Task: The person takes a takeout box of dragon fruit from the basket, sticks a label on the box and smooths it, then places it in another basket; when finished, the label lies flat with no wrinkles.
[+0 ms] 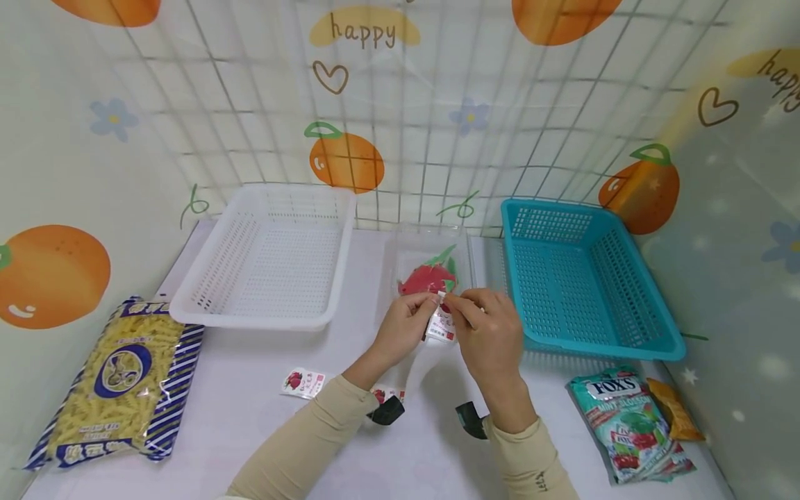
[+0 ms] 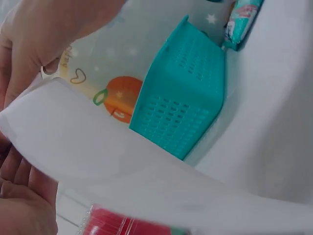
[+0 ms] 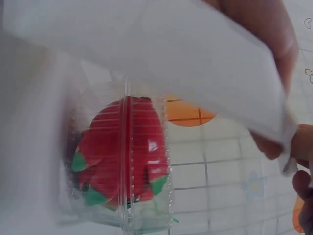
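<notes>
At the centre of the head view we see the left hand and the right hand meeting over a small white label printed with red, each grip pinching it between thumb and fingertips at its upper edge. The label hangs just in front of a clear plastic box that holds a red dragon fruit with green tips; the box rests on the white surface between a white basket toward the left and a teal basket toward the right. In the right wrist view the label fills the upper part as a blurred white sheet, with the fruit in its ribbed clear shell below it. A second label lies flat on the surface at lower centre-left, beside the left forearm. A bag of pasta lies at the lower left of the frame, and a green candy bag lies at the lower right.
</notes>
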`<action>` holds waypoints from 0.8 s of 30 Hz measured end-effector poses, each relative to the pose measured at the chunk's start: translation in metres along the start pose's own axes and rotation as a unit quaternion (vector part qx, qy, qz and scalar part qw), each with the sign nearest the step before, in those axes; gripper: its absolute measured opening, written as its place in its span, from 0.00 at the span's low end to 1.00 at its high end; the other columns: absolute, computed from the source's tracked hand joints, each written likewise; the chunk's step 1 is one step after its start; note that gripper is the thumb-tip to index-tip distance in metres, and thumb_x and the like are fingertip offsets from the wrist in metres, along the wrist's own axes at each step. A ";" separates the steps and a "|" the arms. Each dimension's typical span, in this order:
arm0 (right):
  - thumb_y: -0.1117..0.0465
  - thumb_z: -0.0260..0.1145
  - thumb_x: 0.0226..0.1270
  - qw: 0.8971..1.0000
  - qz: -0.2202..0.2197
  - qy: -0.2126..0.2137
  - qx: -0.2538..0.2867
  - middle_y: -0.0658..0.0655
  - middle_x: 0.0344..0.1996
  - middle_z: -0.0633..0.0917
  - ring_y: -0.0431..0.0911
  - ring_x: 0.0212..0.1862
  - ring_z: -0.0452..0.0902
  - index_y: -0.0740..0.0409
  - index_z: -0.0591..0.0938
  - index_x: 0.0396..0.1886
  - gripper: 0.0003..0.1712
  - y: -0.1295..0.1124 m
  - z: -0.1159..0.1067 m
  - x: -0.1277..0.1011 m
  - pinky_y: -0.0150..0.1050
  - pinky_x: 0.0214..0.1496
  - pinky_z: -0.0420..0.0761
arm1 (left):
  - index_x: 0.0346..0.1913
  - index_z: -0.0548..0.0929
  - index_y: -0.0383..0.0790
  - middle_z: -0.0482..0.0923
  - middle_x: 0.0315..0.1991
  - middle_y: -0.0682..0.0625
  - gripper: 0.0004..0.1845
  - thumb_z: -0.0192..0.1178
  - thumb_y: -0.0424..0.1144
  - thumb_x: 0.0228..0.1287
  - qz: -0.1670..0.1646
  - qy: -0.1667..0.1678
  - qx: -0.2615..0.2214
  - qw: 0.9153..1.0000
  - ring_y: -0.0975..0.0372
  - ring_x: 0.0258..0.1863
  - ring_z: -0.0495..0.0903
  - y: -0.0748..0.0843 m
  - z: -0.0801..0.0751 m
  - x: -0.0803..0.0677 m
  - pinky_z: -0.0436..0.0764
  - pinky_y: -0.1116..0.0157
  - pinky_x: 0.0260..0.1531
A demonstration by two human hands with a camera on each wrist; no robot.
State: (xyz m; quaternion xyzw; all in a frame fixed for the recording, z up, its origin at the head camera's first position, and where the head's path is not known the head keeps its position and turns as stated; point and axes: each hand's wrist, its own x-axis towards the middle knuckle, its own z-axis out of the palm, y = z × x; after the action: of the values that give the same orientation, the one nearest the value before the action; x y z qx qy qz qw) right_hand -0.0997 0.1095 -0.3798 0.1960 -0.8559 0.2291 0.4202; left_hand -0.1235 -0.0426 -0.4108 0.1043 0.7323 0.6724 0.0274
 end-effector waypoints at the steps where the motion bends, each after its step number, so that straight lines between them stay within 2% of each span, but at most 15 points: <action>1: 0.64 0.82 0.52 1.000 -0.005 -0.001 -0.005 0.59 0.30 0.88 0.54 0.34 0.82 0.61 0.93 0.35 0.10 0.000 0.000 -0.001 0.45 0.37 0.85 | 0.52 0.87 0.30 0.79 0.23 0.51 0.16 0.54 0.38 0.77 -0.010 -0.002 -0.010 1.000 0.69 0.19 0.71 0.000 0.000 0.000 0.71 0.73 0.20; 3: 0.64 0.82 0.52 1.000 -0.010 -0.007 -0.011 0.59 0.30 0.88 0.53 0.34 0.83 0.61 0.93 0.36 0.11 0.000 -0.001 -0.001 0.45 0.38 0.86 | 0.54 0.86 0.30 0.80 0.24 0.49 0.17 0.53 0.39 0.78 -0.027 -0.006 -0.027 0.999 0.68 0.18 0.72 0.000 0.000 0.001 0.72 0.73 0.20; 6: 0.63 0.82 0.52 1.000 -0.013 -0.014 -0.017 0.59 0.31 0.89 0.53 0.34 0.85 0.60 0.93 0.37 0.12 0.002 -0.002 -0.002 0.45 0.38 0.87 | 0.55 0.85 0.29 0.85 0.30 0.41 0.18 0.53 0.39 0.78 -0.041 -0.015 -0.041 0.998 0.68 0.20 0.78 0.000 0.000 0.001 0.78 0.72 0.21; 10: 0.61 0.83 0.51 0.999 -0.013 -0.027 -0.029 0.58 0.32 0.91 0.52 0.36 0.86 0.58 0.93 0.38 0.13 0.004 -0.003 -0.003 0.45 0.40 0.87 | 0.51 0.86 0.28 0.87 0.34 0.35 0.19 0.52 0.41 0.78 -0.053 -0.034 -0.046 0.997 0.66 0.20 0.83 -0.002 0.000 0.001 0.85 0.66 0.24; 14: 0.60 0.83 0.50 0.999 -0.011 -0.040 -0.030 0.57 0.33 0.92 0.53 0.38 0.84 0.56 0.94 0.37 0.13 0.006 -0.004 -0.004 0.45 0.40 0.82 | 0.44 0.87 0.27 0.86 0.29 0.41 0.21 0.52 0.43 0.78 -0.057 -0.044 -0.046 0.996 0.65 0.20 0.83 -0.004 0.001 0.003 0.87 0.62 0.25; 19: 0.63 0.84 0.48 0.998 -0.015 -0.052 -0.011 0.56 0.32 0.91 0.53 0.39 0.81 0.56 0.94 0.35 0.12 0.007 -0.005 -0.006 0.44 0.38 0.75 | 0.38 0.87 0.26 0.83 0.23 0.50 0.20 0.52 0.41 0.76 -0.056 -0.034 -0.048 0.997 0.65 0.19 0.83 -0.006 0.002 0.005 0.87 0.62 0.24; 24: 0.65 0.83 0.48 0.997 -0.025 -0.075 0.019 0.55 0.34 0.90 0.52 0.41 0.79 0.56 0.93 0.34 0.11 0.006 -0.013 -0.006 0.45 0.41 0.74 | 0.38 0.88 0.27 0.85 0.25 0.46 0.19 0.53 0.39 0.76 -0.056 -0.020 -0.042 0.997 0.64 0.19 0.83 -0.007 0.001 0.006 0.87 0.61 0.24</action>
State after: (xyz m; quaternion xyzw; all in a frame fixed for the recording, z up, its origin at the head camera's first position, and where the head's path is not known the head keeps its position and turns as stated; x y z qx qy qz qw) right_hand -0.0914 0.1226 -0.3789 0.2421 -0.8752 0.2191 0.3570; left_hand -0.1298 -0.0412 -0.4175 0.0754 0.7074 0.6978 0.0837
